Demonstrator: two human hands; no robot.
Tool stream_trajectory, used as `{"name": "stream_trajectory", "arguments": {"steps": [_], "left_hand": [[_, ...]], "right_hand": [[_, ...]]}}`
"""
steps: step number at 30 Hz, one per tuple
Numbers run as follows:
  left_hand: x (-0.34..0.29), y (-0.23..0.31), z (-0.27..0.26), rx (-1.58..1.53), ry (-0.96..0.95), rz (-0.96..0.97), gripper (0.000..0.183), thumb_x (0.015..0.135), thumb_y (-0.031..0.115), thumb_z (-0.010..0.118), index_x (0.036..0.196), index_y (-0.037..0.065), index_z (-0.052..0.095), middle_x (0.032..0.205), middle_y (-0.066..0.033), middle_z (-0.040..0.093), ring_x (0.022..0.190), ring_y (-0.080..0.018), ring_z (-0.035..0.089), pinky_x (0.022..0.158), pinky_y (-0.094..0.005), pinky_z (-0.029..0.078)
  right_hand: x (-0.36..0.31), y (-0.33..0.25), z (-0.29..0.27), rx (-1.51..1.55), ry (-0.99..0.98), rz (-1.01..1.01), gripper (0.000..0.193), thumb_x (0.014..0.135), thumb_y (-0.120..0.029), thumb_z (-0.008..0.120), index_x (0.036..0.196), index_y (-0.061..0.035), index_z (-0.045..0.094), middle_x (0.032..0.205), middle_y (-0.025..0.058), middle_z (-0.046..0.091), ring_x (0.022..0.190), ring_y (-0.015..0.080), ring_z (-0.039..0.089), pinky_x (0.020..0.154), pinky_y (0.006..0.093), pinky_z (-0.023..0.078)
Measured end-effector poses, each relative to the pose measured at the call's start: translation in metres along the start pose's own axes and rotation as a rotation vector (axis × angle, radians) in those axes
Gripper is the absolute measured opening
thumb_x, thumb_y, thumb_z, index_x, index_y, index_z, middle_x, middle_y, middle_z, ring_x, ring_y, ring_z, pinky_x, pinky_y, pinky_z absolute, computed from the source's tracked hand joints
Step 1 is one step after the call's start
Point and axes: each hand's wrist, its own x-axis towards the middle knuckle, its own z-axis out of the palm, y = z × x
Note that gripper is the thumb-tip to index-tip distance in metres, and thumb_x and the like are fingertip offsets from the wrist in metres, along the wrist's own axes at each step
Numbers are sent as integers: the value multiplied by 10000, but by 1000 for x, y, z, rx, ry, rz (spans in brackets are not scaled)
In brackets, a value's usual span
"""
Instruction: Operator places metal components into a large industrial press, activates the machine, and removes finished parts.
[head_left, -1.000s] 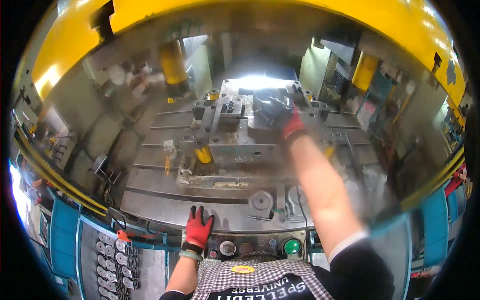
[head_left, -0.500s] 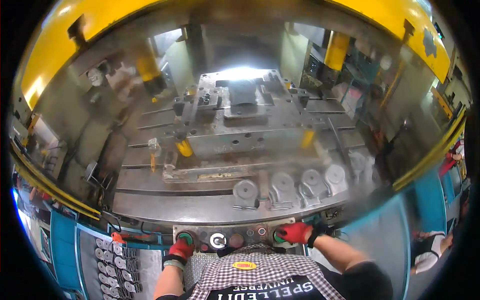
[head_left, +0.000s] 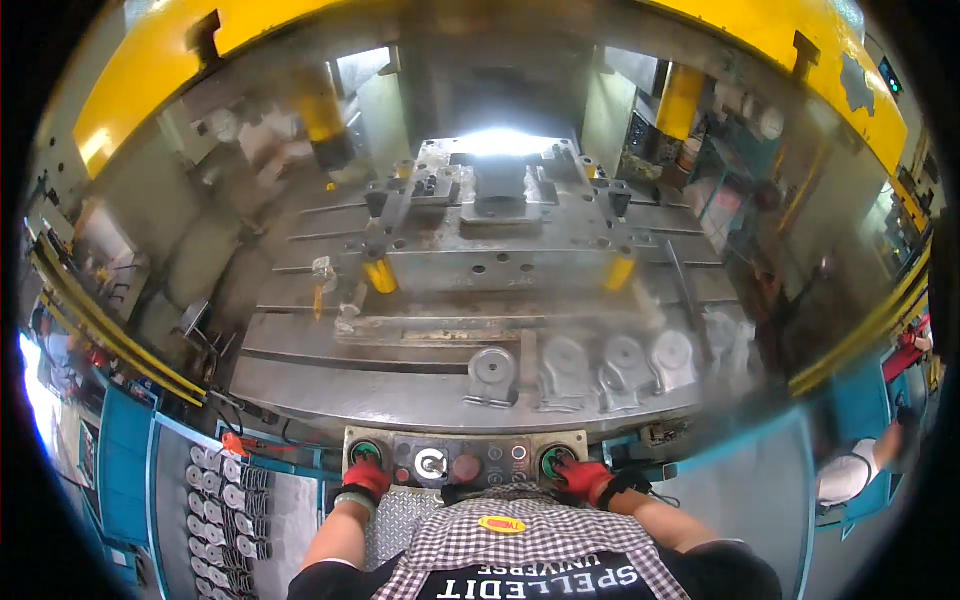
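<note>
A control panel (head_left: 415,446) with a round green push button at each end stands just in front of me. My left hand (head_left: 367,479), in a red glove, rests its fingers on the left green button (head_left: 364,449). At the other end my right hand (head_left: 584,478), also gloved in red, has its fingers stretched onto the right green button (head_left: 555,460). Neither hand holds anything. Between them are a red knob (head_left: 466,467) and a white round selector (head_left: 430,463). Beyond the panel a metal die (head_left: 500,240) sits on the press bed, with a dark flat piece (head_left: 500,184) on top.
Several grey stamped metal parts (head_left: 492,372) lie along the bed's front edge. More parts (head_left: 210,500) are stacked in rows at the lower left. Yellow posts (head_left: 378,272) stand on the die. The yellow press frame (head_left: 290,20) arches overhead. Another person (head_left: 850,475) is at the right.
My right hand has shifted lower, and its fingers now reach onto the green button. More of the left button shows above my left hand. The whole view has shifted slightly.
</note>
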Motion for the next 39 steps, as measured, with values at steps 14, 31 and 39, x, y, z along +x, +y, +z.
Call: {"name": "stream_trajectory", "arguments": {"steps": [14,31,39], "left_hand": [[4,-3,8,18,66,17,664,747,462,467,1266,51,406,1310,-221,363,1142,-343,444,949,-398,375],[22,71,-129,119,-36,402,574,791,538,448,1110,75,564,1090,-195,562,1064,-310,512,895,-391,390],[10,327,-333,-256,1077,734,675,783,544,489,1291,117,362,1311,-226,338,1112,-378,447,933,-396,363]], "right_hand": [[3,6,11,-10,24,-10,475,803,-477,468,1130,-136,524,1170,156,490,869,325,588,711,418,484],[7,5,1,-62,35,-160,411,852,-372,439,1162,-108,487,1190,186,475,915,318,571,749,410,478],[-16,-19,-53,736,206,266,417,869,-375,434,1156,-82,511,1064,201,562,981,347,538,830,384,429]]}}
